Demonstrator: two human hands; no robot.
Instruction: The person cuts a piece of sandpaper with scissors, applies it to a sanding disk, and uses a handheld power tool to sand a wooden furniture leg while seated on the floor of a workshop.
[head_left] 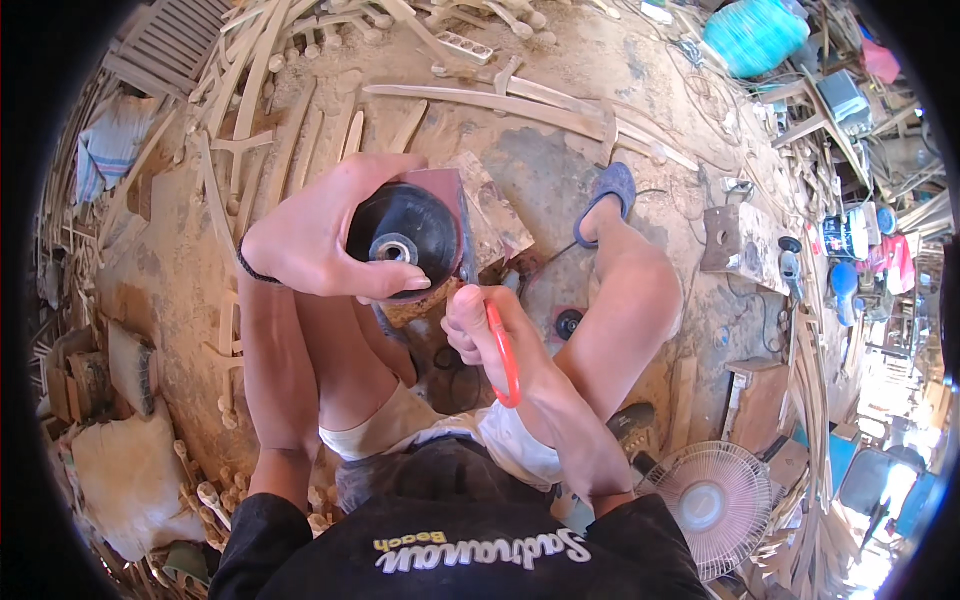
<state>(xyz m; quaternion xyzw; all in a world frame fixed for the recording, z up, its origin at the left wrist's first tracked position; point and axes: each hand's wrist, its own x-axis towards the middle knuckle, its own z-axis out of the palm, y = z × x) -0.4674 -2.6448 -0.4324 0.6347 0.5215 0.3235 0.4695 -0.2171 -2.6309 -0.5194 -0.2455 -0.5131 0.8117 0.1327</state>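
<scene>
My left hand [305,225] grips a black round sanding-disc backing pad [420,218], thumb on its face near the metal centre hub. Flat against the pad's far side is a reddish-brown sheet of sandpaper [438,182], its corner jutting past the round rim. Closed around scissors, my right hand [490,335] is just right of and below the pad. An orange-red handle loop [508,365] of the scissors sticks out by the wrist. Their blades [467,255] stand along the sandpaper's right edge, partly hidden by my fingers.
Beyond my hands, a wooden block [508,225] stands on the dusty floor. Long wooden swords [540,112] and a white power strip [465,47] lie farther off. A smaller black disc [568,322] rests between my legs, and a fan [705,500] stands at lower right.
</scene>
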